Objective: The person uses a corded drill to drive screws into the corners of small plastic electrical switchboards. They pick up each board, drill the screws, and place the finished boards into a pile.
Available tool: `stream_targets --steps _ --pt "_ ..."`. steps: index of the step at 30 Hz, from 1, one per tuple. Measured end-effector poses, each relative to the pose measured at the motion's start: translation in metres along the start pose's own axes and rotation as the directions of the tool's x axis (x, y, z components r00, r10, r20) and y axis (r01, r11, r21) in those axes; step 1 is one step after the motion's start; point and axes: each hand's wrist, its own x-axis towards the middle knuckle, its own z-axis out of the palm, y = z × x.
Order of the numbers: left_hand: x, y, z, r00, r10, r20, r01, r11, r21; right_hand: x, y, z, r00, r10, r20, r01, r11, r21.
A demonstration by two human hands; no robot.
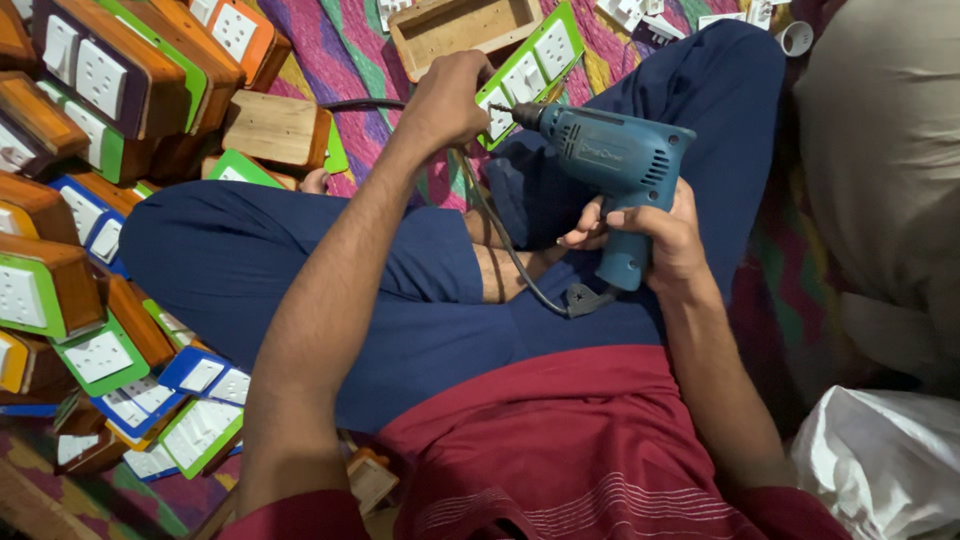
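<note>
Teal-blue electric hand drill [615, 160] with a pistol grip sits over the person's crossed legs, its bit pointing left at a green-framed white switch plate [530, 70] that lies on the striped cloth floor covering [320, 45]. The right hand [660, 235] is wrapped around the drill's grip, fingers closed about it; the left hand [450, 100] is closed over the near end of the plate, pressing it down just beside the bit. The drill looks heavy and rigid, its plastic body firm enough to hold by the grip alone, with a black cord [520, 270] trailing from the base that could snag. The plate seems light, stiff and somewhat brittle, best held flat by its frame edge. An open wooden box [465, 30] lies beyond the plate. Along the left edge of the floor covering, wooden switch boxes [110, 70] with green, blue and orange faceplates are stacked. A white plastic bag [880, 460] sits at the lower right.
</note>
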Motion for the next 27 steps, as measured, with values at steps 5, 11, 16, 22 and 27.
stream_targets --steps 5,11,16,22,27 --pt "0.001 -0.006 0.006 0.996 0.083 -0.043 -0.085 0.995 -0.049 -0.001 0.0 -0.001 1.0 0.007 -0.012 -0.007 1.0 0.002" --pt "0.001 -0.013 0.01 0.997 0.068 -0.04 -0.07 0.995 -0.068 -0.002 0.0 -0.001 1.0 0.004 -0.012 -0.004 1.0 -0.029" --pt "0.0 -0.013 0.012 0.99 0.103 -0.097 -0.107 0.993 -0.043 -0.003 -0.002 0.0 1.0 0.019 -0.02 -0.019 1.0 -0.012" --pt "0.0 -0.002 0.01 0.996 0.043 -0.078 -0.041 0.999 0.029 -0.003 0.0 0.002 0.999 -0.013 -0.041 0.011 0.999 -0.03" --pt "-0.004 0.0 0.008 0.998 -0.043 -0.043 0.038 0.994 -0.101 -0.002 0.004 0.004 0.999 -0.031 -0.033 0.031 0.999 0.01"
